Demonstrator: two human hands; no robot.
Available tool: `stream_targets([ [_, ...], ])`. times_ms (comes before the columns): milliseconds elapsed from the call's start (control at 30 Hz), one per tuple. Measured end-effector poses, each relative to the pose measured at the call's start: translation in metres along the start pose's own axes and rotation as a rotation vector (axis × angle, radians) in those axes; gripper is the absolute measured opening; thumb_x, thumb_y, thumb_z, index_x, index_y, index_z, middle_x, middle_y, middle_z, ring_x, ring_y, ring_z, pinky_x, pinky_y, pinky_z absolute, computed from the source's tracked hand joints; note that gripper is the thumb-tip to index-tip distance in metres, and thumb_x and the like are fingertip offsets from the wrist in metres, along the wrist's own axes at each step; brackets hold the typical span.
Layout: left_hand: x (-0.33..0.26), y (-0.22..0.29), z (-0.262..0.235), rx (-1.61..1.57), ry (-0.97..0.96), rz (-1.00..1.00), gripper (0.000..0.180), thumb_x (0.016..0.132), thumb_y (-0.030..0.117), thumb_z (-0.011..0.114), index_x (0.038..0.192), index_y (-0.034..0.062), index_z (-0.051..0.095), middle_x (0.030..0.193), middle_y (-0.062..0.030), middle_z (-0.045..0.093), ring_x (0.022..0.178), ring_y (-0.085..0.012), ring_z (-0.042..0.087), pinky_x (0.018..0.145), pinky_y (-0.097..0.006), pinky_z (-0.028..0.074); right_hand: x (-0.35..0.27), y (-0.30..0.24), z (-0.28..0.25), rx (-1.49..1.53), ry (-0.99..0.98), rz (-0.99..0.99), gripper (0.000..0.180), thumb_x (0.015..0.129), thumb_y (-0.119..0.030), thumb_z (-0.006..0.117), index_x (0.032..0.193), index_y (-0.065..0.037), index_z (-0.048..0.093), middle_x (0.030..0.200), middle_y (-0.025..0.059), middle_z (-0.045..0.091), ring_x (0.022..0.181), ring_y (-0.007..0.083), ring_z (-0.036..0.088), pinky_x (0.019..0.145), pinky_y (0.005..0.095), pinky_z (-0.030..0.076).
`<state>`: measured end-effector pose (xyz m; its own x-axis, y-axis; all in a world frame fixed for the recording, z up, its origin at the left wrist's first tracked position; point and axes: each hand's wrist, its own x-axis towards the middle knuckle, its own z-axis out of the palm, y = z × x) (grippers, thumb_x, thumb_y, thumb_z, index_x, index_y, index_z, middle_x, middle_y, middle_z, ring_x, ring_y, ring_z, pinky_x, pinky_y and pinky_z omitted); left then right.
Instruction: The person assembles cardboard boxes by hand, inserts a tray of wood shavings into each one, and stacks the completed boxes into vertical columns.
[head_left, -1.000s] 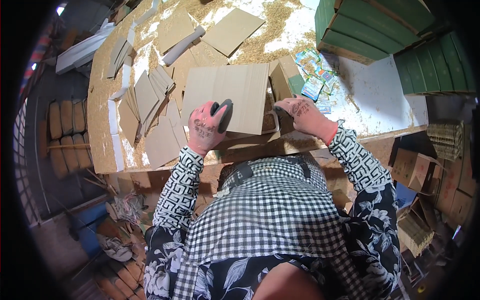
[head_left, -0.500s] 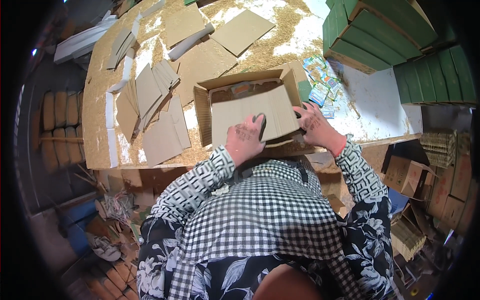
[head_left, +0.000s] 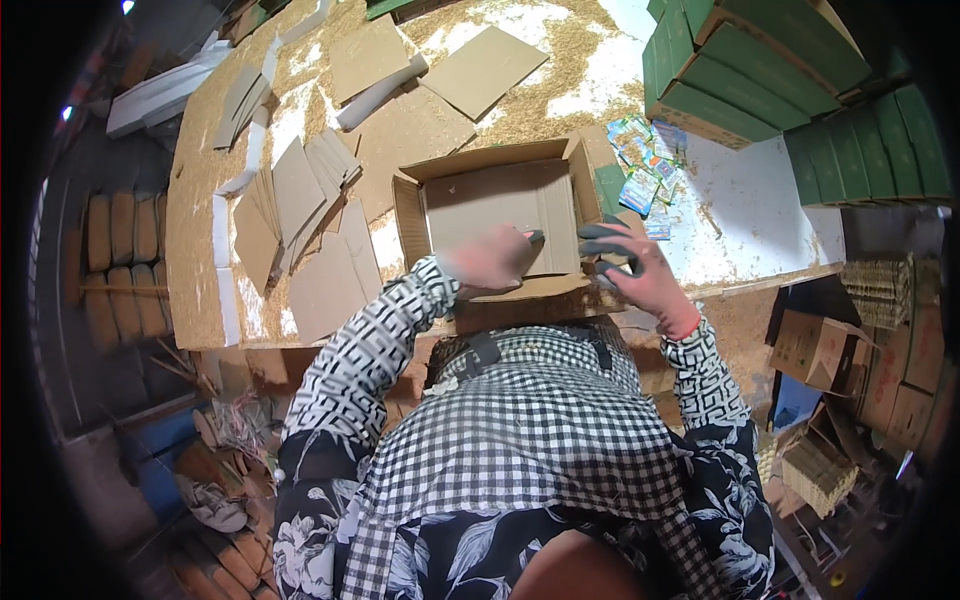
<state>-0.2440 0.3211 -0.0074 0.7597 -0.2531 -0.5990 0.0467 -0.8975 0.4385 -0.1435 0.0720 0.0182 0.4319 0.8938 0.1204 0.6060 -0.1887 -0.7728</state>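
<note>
An open cardboard box (head_left: 408,222) stands at the table's near edge with its flaps up. Inside, a cardboard sheet (head_left: 492,205) lies flat across the bottom. Over the box's near left part is my left hand (head_left: 490,258), smeared by motion, so its grip is unclear; its dark fingertips point right. Beside the box's near right corner, my right hand (head_left: 640,268) has its dark-tipped fingers curved and apart, with nothing seen between them.
Loose cardboard sheets (head_left: 300,190) lie left of the box, and a larger one (head_left: 487,70) behind it. Colourful packets (head_left: 645,170) lie to the right. Green boxes (head_left: 740,85) are stacked at the back right. Brown grains (head_left: 200,200) cover much of the table (head_left: 740,200).
The cardboard sheet has gone down from a tilted position at the box's top to flat inside. My left hand has lowered toward the box; my right hand has come off the sheet, fingers spread.
</note>
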Motion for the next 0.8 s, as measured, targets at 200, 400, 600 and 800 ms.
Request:
stream_targets([
  [200,-0.079,-0.049,-0.021,-0.365,0.993,-0.041,0.054,0.072,0.014,0.07,0.122,0.0054,0.049,0.12,-0.0143,0.052,0.1,-0.0238,0.056,0.085,-0.033,0.048,0.013,0.027,0.012,0.833,0.517,0.584,0.051,0.078,-0.009,0.061,0.126,-0.007,0.045,0.118,0.0116,0.052,0.091,0.0213,0.06,0.078,0.0339,0.05],
  [400,-0.047,-0.127,0.036,-0.254,0.857,-0.072,0.089,0.064,0.022,0.079,0.135,0.0023,0.028,0.116,-0.0194,0.049,0.092,-0.0259,0.06,0.075,-0.033,0.052,0.073,0.021,0.076,-0.265,-0.062,0.359,0.056,0.071,-0.016,0.071,0.12,-0.011,0.047,0.116,0.0134,0.05,0.098,0.0269,0.058,0.081,0.0389,0.048],
  [600,-0.01,-0.068,0.026,-0.236,0.761,-0.606,0.098,0.06,0.036,0.08,0.133,-0.0019,0.026,0.127,-0.0264,0.038,0.111,-0.037,0.049,0.09,-0.039,0.044,0.034,0.115,0.085,-0.137,0.426,0.497,0.086,0.067,-0.027,0.075,0.135,0.0,0.029,0.128,0.0219,0.041,0.119,0.034,0.042,0.1,0.0393,0.036],
  [800,-0.022,-0.093,0.038,-1.751,0.556,-0.162,0.039,0.083,0.023,0.063,0.112,-0.0013,0.053,0.096,-0.0089,0.062,0.083,-0.0161,0.061,0.069,-0.029,0.053,0.058,0.086,0.108,0.496,0.36,0.589,0.085,0.077,-0.028,0.067,0.139,0.002,0.018,0.137,0.0239,0.032,0.127,0.031,0.033,0.105,0.0338,0.027],
])
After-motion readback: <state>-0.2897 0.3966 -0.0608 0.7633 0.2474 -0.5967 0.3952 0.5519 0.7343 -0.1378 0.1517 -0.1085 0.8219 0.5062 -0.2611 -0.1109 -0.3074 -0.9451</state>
